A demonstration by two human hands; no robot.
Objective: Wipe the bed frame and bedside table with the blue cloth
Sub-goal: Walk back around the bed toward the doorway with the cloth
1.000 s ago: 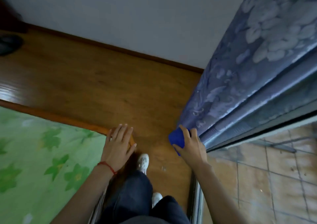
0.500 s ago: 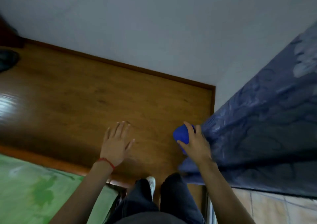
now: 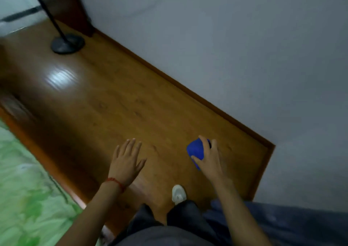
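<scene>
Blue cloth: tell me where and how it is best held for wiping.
The blue cloth is bunched into a wad in the right hand, thumb on its near edge and fingers curled over the far edge. Keep that hold: come from above with the palm on top of the wad. Its soft, rounded bulk suits a wrap better than a pinch.

Nothing I can see from here carries any readable writing, label, brand, number or sign.
</scene>
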